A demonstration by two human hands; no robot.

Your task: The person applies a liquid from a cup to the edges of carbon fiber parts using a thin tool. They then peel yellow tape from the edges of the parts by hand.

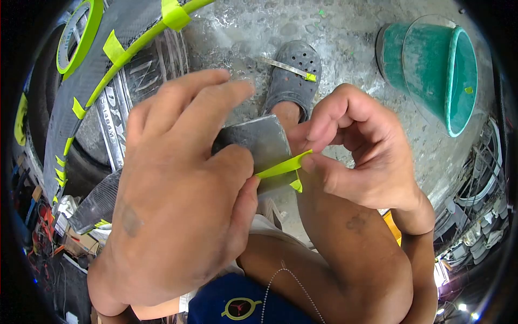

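Note:
A short strip of yellow-green masking tape (283,166) stretches between my hands, across a flat grey plate (259,140). My left hand (178,178) pinches the strip's left end with the thumb and a finger, its other fingers extended over the plate. Whether it also grips the plate cannot be seen. The thumb and fingertips of my right hand (361,151) close on the strip's right end. A small tape scrap (296,186) hangs by the plate's right edge.
Left stands a dark curved part (81,81) edged with yellow-green tape, beside a tire (154,65). A tape roll (81,35) rests on it. A green bucket (415,59) lies upper right. My foot in a grey clog (294,75) is ahead; a thin strip lies across it.

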